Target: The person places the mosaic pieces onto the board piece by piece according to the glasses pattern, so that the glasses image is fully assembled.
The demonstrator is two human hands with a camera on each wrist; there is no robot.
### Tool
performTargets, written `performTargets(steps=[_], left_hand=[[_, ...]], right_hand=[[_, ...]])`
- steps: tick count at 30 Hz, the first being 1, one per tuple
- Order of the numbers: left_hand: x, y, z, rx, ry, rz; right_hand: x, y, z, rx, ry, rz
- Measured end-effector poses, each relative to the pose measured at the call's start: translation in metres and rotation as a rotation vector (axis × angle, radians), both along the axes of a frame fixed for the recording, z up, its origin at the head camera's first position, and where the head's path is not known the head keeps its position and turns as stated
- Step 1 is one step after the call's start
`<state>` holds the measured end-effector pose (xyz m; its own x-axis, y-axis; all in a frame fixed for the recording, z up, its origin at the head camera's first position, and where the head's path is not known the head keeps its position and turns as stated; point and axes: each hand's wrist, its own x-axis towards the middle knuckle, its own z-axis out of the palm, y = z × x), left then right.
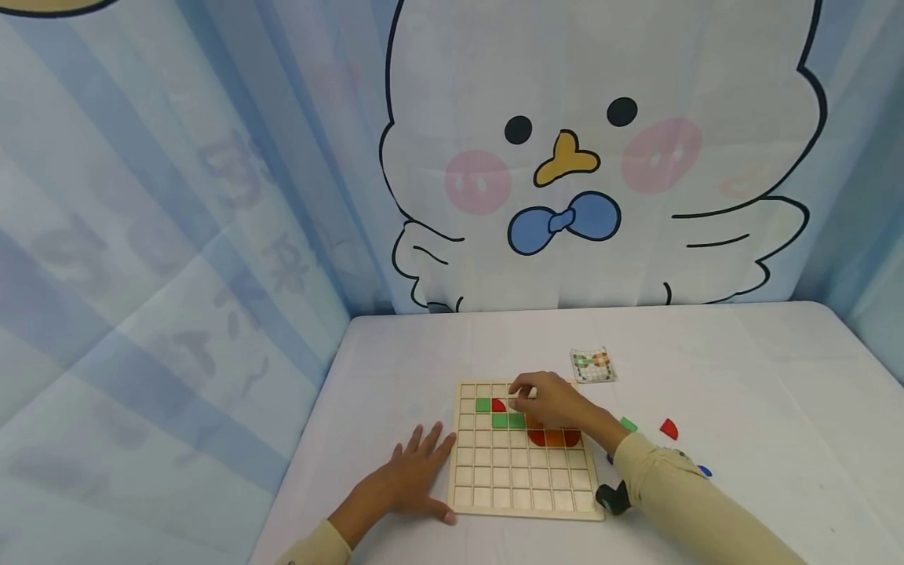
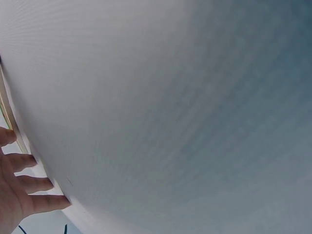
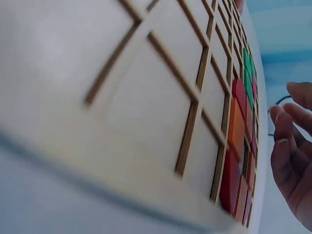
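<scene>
A wooden grid board (image 1: 523,477) lies on the white table. Several green squares (image 1: 508,421) fill cells near its upper left, beside a red quarter-round piece (image 1: 498,406). Orange and red pieces (image 1: 554,439) sit in cells at the right, partly covered by the right hand. My right hand (image 1: 554,404) hovers over the board's upper part, its thumb and fingers bent and apart; no piece shows between them in the right wrist view. My left hand (image 1: 413,479) rests spread beside the board, fingertips and thumb at its left edge.
Behind the board lies a small pattern card (image 1: 593,366). To the right are a loose green piece (image 1: 628,424), a red quarter-round (image 1: 668,428) and a blue piece (image 1: 705,471), partly behind the right sleeve. A black object (image 1: 613,497) is by that sleeve. A printed curtain hangs behind the table.
</scene>
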<state>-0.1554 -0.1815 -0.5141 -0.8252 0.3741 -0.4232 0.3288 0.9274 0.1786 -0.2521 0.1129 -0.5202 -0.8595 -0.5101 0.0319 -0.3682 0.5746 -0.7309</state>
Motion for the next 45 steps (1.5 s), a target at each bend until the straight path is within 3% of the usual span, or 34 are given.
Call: performTargets(steps=[5, 12, 19, 25, 32, 45], left_hand=[[-0.001, -0.001, -0.002, -0.009, 0.005, -0.005], [-0.001, -0.001, -0.001, -0.003, 0.002, -0.004], [0.0, 0.0, 0.0, 0.005, 0.005, -0.001], [0.001, 0.002, 0.003, -0.005, -0.003, 0.003], [0.001, 0.002, 0.005, -0.016, -0.008, 0.011], [0.0, -0.001, 0.001, -0.003, 0.011, -0.018]], right_hand=[[0.008, 0.039, 0.003, 0.046, 0.008, -0.103], [0.03, 0.092, 0.014, 0.159, -0.004, -0.249], [0.051, 0.143, 0.017, 0.209, -0.052, -0.331], [0.062, 0.176, 0.013, 0.285, -0.036, -0.384], [0.066, 0.188, 0.007, 0.338, -0.008, -0.407], [0.064, 0.187, -0.002, 0.319, -0.01, -0.353]])
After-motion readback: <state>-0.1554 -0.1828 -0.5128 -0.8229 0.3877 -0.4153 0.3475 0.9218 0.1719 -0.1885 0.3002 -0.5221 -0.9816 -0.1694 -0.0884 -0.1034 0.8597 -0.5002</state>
